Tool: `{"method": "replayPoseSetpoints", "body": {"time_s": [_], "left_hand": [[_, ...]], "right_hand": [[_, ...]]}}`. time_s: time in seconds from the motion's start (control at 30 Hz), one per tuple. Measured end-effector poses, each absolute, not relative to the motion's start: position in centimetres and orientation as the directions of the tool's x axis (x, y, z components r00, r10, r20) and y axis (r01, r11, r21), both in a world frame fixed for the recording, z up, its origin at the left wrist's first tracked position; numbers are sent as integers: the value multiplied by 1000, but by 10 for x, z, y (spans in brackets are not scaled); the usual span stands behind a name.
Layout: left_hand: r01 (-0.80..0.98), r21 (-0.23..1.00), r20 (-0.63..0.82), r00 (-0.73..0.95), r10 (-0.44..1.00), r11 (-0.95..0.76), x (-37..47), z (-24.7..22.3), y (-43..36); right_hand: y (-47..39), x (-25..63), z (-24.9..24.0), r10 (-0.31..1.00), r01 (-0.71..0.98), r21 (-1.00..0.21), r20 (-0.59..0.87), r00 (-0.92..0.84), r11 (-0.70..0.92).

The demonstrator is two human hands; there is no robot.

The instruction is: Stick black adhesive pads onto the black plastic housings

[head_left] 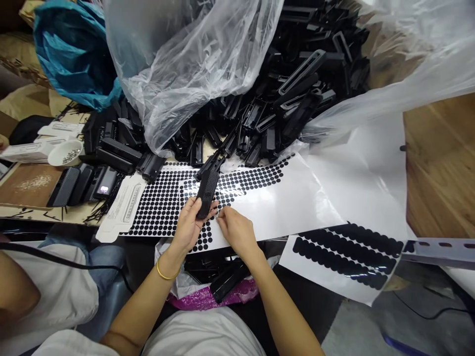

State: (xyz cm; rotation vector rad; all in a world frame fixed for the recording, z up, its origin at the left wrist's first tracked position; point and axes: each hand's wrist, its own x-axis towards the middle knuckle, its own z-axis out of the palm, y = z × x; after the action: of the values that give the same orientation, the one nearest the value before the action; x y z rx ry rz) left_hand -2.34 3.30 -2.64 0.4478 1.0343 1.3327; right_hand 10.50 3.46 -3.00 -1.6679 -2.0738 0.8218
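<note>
1. Your left hand (188, 227) is clamped on one black part (208, 190), thumb on one side and fingers beneath, holding it tilted above the dotted sheet (267, 210) on the table.
2. Your right hand (237, 231) is just beside it, fingers curled inward; whether the tips meet, or pinch anything small, you cannot tell from here.
3. The sheet looks partly used: rows of black dots (152, 205) fill its left side and a band along the far edge, while a wide stretch towards the right is bare. Plenty remain.
4. A second sheet (349, 262) hangs near the table's right end, its dots in dense bands — a further supply, by the look of it.
5. The heap of black parts (256, 128) beyond the sheet is large, so much appears left to handle.
6. More black parts (230, 282) lie below the table's near edge, by the pink bag (211, 299). Whether those are finished — or whether the held part carries a dot — the view does not show.
</note>
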Motion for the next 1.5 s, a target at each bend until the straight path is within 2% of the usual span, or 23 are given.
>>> {"method": "replayPoseSetpoints", "body": {"time_s": [0.13, 0.23, 0.33, 0.5, 0.77, 0.93, 1.1, 1.23, 1.33, 1.5], "left_hand": [[-601, 707, -408, 82, 909, 371, -8, -26, 22], [-591, 659, -441, 196, 876, 464, 4, -26, 11], [-581, 639, -455, 243, 857, 504, 13, -24, 3], [-572, 655, -441, 241, 865, 494, 20, -17, -3], [-483, 749, -420, 184, 889, 453, 20, -20, -8], [-417, 804, -398, 150, 905, 423, 21, -22, -11], [-440, 779, -389, 218, 895, 446, 22, -22, -10], [-484, 720, -412, 278, 868, 497, 20, -23, -8], [-481, 691, -451, 297, 842, 540, 19, -25, -6], [-506, 644, -477, 322, 818, 575, 21, -31, -5]], "right_hand": [[24, 121, -21, 998, 366, -930, -48, -34, -33], [16, 128, -15, 992, 126, -986, -103, 75, -112], [13, 131, -12, 983, 74, -987, -135, 125, -145], [10, 132, -11, 975, 130, -983, -106, 193, -133], [7, 126, -11, 978, 205, -973, -66, 197, -106], [7, 125, -15, 986, 342, -938, 2, 167, -56], [1, 130, -20, 965, 588, -809, 152, 214, -3], [-19, 162, -21, 920, 680, -733, 261, 292, -8], [-34, 196, -20, 891, 773, -632, 321, 322, -52], [-43, 229, -28, 913, 871, -486, 316, 257, -77]]}}
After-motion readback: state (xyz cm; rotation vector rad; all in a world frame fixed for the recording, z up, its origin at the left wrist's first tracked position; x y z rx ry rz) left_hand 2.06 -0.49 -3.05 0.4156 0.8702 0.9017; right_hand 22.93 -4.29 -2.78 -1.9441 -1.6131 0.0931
